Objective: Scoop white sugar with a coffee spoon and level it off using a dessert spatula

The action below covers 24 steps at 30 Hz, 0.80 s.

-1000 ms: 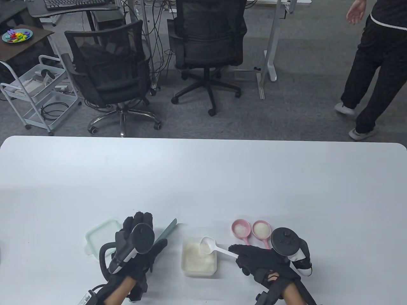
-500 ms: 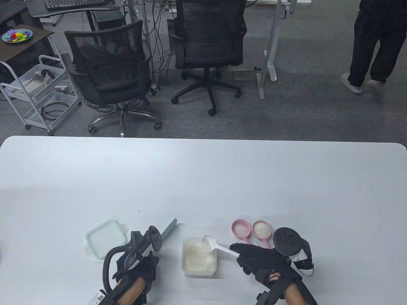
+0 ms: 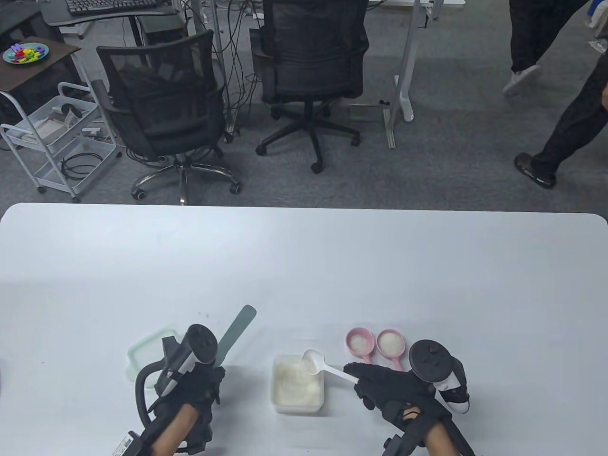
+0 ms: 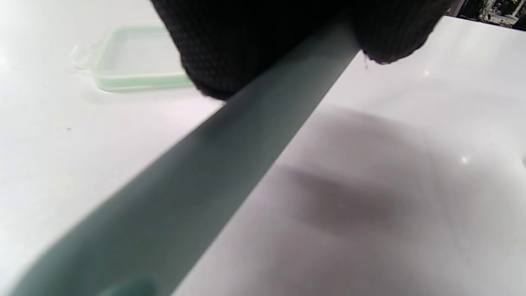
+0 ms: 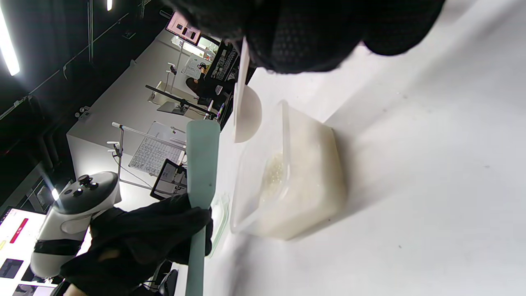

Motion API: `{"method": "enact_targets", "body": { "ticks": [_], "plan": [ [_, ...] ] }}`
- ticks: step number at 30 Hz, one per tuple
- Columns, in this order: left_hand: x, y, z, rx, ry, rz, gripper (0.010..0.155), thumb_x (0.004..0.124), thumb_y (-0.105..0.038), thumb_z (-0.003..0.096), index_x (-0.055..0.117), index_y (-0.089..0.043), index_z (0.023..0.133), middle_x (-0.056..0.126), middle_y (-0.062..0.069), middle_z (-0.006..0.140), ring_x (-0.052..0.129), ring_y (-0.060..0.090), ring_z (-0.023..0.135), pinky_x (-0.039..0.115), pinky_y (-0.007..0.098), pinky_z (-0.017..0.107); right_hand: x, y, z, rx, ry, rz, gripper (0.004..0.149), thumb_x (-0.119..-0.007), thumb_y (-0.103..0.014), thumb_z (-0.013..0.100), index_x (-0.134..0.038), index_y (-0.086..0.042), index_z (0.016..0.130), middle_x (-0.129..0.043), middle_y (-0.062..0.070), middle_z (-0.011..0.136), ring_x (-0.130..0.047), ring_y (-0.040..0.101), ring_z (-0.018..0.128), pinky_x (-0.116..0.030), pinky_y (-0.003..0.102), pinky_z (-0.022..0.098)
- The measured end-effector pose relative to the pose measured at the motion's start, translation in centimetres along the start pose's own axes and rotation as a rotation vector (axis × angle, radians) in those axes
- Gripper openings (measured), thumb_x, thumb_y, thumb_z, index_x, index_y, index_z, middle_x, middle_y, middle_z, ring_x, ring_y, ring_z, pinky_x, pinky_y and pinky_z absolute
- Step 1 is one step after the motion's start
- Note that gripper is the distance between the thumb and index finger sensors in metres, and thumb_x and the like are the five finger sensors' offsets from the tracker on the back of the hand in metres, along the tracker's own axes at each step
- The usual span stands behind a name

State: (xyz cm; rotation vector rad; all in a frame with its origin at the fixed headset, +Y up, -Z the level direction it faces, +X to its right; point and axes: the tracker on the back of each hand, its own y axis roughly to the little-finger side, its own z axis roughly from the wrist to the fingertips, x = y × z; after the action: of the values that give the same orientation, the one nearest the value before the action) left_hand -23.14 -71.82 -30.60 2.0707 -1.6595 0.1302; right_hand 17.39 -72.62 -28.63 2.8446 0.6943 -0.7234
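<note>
Meanwhile, the left hand [image 3: 197,387] gripped the dessert spatula [image 3: 235,331], blade beyond its fingers; the right hand [image 3: 387,387] pinched the coffee spoon [image 3: 316,365] over the sugar container [image 3: 298,404].

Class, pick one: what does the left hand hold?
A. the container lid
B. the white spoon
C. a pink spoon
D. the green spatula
D: the left hand grips the green spatula by its handle, lifted clear of the table.

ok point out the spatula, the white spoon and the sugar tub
spatula [image 3: 241,322], table view, on its flat blade
white spoon [image 3: 311,363], table view, on its bowl
sugar tub [image 3: 298,406], table view, on its near rim
</note>
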Motion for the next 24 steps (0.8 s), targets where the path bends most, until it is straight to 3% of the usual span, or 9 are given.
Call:
{"method": "enact_targets", "body": {
  "ticks": [8, 12, 15, 19, 24],
  "plan": [
    [-0.4, 0.5, 0.1, 0.021, 0.018, -0.044, 0.053, 0.083, -0.052, 0.0481, 0.08, -0.028, 0.095, 0.093, -0.006, 0.086, 0.109, 0.017, 0.064, 0.096, 0.024, 0.045, 0.0, 0.0, 0.0, -0.005, -0.004, 0.001, 0.051, -0.069, -0.021, 0.058, -0.067, 0.0, 0.104, -0.085, 0.017, 0.078, -0.088, 0.029, 0.051, -0.066, 0.06, 0.062],
    [0.5, -1.4, -0.8, 0.123, 0.038, -0.043, 0.053, 0.083, -0.052, 0.048, 0.08, -0.028, 0.095, 0.093, -0.006, 0.086, 0.109, 0.017, 0.062, 0.096, 0.024, 0.044, -0.3, 0.0, 0.1, -0.006, -0.016, -0.003, 0.051, -0.069, -0.021, 0.058, -0.066, 0.0, 0.104, -0.085, 0.017, 0.078, -0.088, 0.029, 0.051, -0.066, 0.06, 0.062],
    [1.2, -3.8, -2.6, 0.287, 0.03, -0.031, 0.052, 0.083, -0.052, 0.0476, 0.081, -0.028, 0.094, 0.094, -0.006, 0.085, 0.11, 0.017, 0.061, 0.096, 0.024, 0.043, -0.6, 0.0, 0.2, -0.006, -0.026, -0.008, 0.051, -0.069, -0.021, 0.058, -0.066, 0.001, 0.104, -0.085, 0.017, 0.078, -0.088, 0.029, 0.052, -0.066, 0.06, 0.063],
    [2.2, -6.2, -4.9, 0.442, 0.159, -0.087, 0.053, 0.082, -0.051, 0.0482, 0.08, -0.027, 0.095, 0.094, -0.006, 0.086, 0.109, 0.017, 0.062, 0.095, 0.024, 0.044, -0.8, -0.1, 0.3, -0.001, -0.039, -0.005, 0.051, -0.069, -0.021, 0.058, -0.066, 0.0, 0.104, -0.084, 0.017, 0.078, -0.088, 0.029, 0.052, -0.066, 0.06, 0.063],
    [3.6, -7.2, -5.3, 0.49, 0.267, -0.094, 0.053, 0.08, -0.052, 0.0485, 0.079, -0.027, 0.095, 0.094, -0.006, 0.085, 0.11, 0.016, 0.06, 0.096, 0.024, 0.042, -1.1, -0.2, 0.4, 0.009, -0.056, 0.013, 0.051, -0.069, -0.02, 0.058, -0.066, 0.001, 0.104, -0.084, 0.017, 0.078, -0.088, 0.029, 0.052, -0.066, 0.06, 0.063]
  ]
}}
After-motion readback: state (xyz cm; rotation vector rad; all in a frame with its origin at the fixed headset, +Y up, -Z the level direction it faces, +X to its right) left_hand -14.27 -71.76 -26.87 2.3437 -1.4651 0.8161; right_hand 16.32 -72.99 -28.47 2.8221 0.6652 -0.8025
